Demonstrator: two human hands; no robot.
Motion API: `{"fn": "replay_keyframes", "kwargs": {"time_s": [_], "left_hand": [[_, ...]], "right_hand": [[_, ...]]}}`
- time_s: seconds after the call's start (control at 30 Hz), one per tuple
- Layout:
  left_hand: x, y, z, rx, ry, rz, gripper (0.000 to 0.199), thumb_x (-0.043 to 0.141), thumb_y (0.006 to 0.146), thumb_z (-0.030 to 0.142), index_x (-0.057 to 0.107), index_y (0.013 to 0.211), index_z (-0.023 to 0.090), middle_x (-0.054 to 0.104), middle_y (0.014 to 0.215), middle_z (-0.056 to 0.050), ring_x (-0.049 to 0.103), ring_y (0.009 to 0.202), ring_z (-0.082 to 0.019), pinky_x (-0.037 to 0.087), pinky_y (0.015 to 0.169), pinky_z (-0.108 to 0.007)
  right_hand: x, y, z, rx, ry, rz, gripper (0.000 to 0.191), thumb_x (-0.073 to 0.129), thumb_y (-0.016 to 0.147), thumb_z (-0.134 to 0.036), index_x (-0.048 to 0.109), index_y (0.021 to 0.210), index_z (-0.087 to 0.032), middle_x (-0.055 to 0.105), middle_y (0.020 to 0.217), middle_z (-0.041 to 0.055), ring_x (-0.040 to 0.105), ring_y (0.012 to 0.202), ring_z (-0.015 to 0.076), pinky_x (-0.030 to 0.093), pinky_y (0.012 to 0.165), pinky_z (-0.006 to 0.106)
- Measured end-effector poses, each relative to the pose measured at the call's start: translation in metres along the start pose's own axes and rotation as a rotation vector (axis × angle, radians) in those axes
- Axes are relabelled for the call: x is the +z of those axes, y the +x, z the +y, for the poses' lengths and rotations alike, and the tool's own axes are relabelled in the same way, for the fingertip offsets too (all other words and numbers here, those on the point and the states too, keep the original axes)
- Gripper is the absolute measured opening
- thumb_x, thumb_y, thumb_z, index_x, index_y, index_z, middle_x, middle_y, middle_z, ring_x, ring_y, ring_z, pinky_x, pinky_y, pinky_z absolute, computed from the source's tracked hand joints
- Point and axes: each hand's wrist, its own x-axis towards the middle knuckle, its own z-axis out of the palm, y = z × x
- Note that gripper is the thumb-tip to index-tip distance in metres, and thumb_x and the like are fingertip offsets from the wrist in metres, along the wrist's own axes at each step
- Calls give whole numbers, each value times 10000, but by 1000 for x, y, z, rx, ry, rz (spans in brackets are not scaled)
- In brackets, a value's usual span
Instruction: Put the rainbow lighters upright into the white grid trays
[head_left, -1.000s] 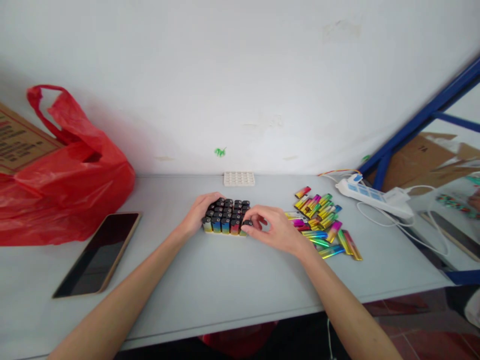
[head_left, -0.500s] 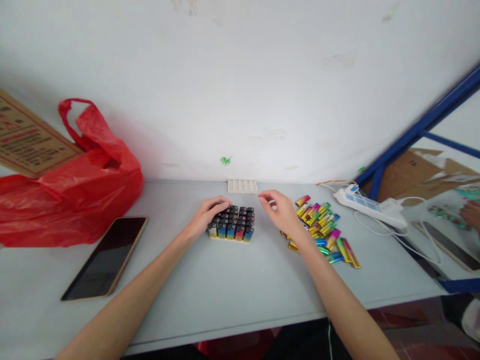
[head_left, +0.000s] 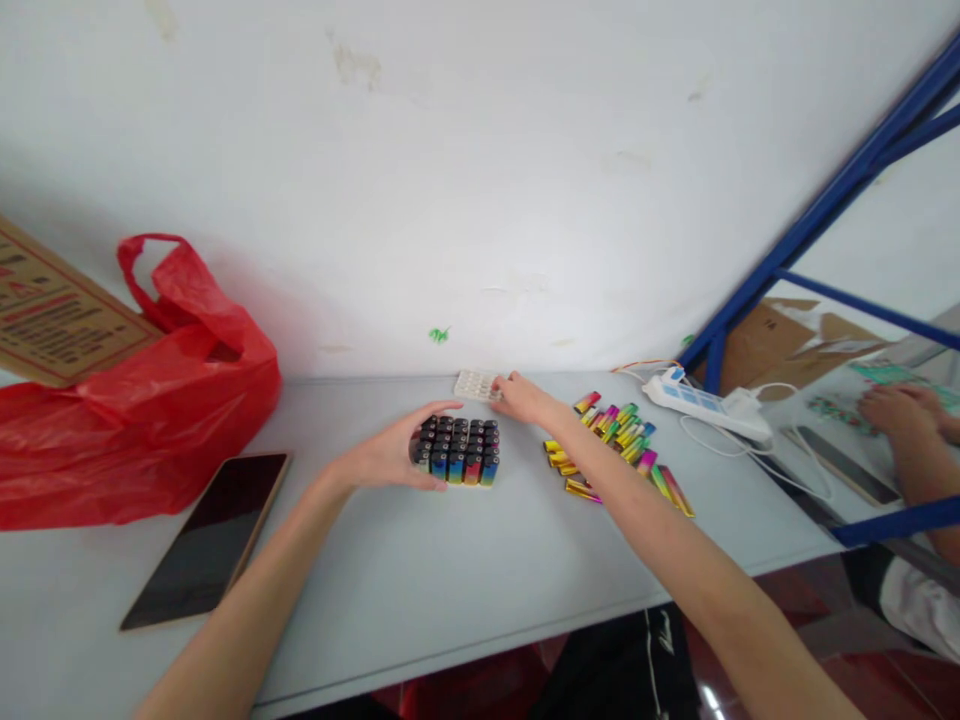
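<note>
A compact block of lighters (head_left: 456, 452) with black tops and shiny multicoloured bodies stands upright in rows on the table, a pale base showing under its front edge. My left hand (head_left: 394, 450) wraps around the block's left side, thumb at the front and fingers along the back. Behind it, by the wall, is a white tray (head_left: 472, 384) with rows of small holes. My right hand (head_left: 519, 397) pinches the tray's right end, its fingertips partly hidden. Under my right forearm lies a loose pile of shiny coloured lighter-sized pieces (head_left: 626, 432).
A red plastic bag (head_left: 187, 390) and a cardboard box (head_left: 64, 310) stand at the left, behind a dark-screened tablet (head_left: 210, 535). A white power strip (head_left: 697, 402) with cables lies at the right, before a blue metal frame (head_left: 795, 255). Beyond it, another person's hands (head_left: 900, 408) show.
My right hand has moved from the air beside the lighters onto the white tray, which now sits slightly turned. My left hand has shifted from the block's top to around its left side.
</note>
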Motion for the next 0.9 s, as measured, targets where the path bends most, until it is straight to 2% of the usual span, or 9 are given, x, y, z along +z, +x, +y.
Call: {"fn": "replay_keyframes", "kwargs": {"time_s": [0.1, 0.2, 0.3, 0.33, 0.43, 0.53, 0.63, 0.73, 0.9], "left_hand": [[2, 1, 4, 4, 130, 33, 1088, 907, 670, 338, 333, 1593, 281, 555, 1511, -107, 581, 1348, -326, 481, 1142, -463], [3, 2, 4, -31, 211, 80, 1091, 890, 692, 329, 302, 1609, 284, 619, 1424, -96, 661, 1226, -303, 544, 1064, -426], [1, 4, -4, -34, 263, 151, 1087, 901, 689, 375, 318, 1602, 281, 638, 1388, -100, 675, 1194, -314, 547, 1056, -444], [1, 6, -9, -27, 272, 184, 1075, 902, 691, 399, 332, 1595, 276, 628, 1405, -109, 664, 1216, -325, 534, 1073, -462], [5, 16, -24, -35, 237, 303, 1031, 889, 708, 461, 361, 1570, 263, 619, 1419, -128, 650, 1242, -342, 524, 1080, -502], [13, 35, -36, -62, 179, 400, 1018, 878, 718, 483, 360, 1563, 251, 632, 1381, -136, 669, 1197, -330, 565, 1014, -493], [19, 59, -40, -56, 124, 426, 1060, 894, 688, 472, 345, 1567, 249, 670, 1284, -116, 715, 1049, -287, 615, 898, -441], [22, 81, -36, -68, 167, 415, 1054, 905, 668, 461, 370, 1552, 250, 697, 1194, -84, 726, 940, -253, 617, 850, -408], [29, 99, -29, -100, 201, 407, 1041, 848, 720, 519, 322, 1571, 230, 686, 1188, -75, 722, 872, -244, 610, 821, -416]], "right_hand": [[-8, -10, 6, -3, 29, 0, 295, 719, 941, -227, 687, 1201, -93, 678, 1131, 180, 657, 1023, 250, 493, 926, 321], [-25, -38, 15, 0, 81, 68, 258, 705, 955, -230, 685, 1173, -94, 666, 1128, 150, 651, 1048, 221, 483, 974, 317], [-47, -92, 19, 3, 284, 355, 277, 646, 999, -296, 651, 1230, -143, 637, 1149, 107, 659, 906, 180, 520, 915, 334], [-53, -114, 18, -24, 348, 398, 281, 655, 996, -327, 651, 1230, -173, 639, 1135, 87, 658, 897, 181, 528, 904, 338], [-60, -176, 1, -132, 410, 334, 282, 705, 965, -328, 656, 1226, -233, 645, 1174, 67, 655, 1047, 218, 529, 956, 359], [-46, -211, -26, -210, 336, 226, 315, 713, 957, -266, 637, 1261, -232, 628, 1241, 78, 610, 1198, 252, 515, 1038, 398], [-22, -216, -47, -232, 162, 136, 258, 755, 916, -233, 674, 1157, -185, 640, 1203, 106, 618, 1133, 298, 538, 1000, 477], [-6, -203, -52, -199, 96, 102, 225, 755, 912, -224, 686, 1116, -154, 642, 1194, 127, 623, 1111, 308, 558, 966, 481], [-3, -185, -44, -154, 94, 124, 205, 729, 930, -225, 708, 1127, -172, 646, 1185, 142, 619, 1155, 324, 553, 975, 485]]}}
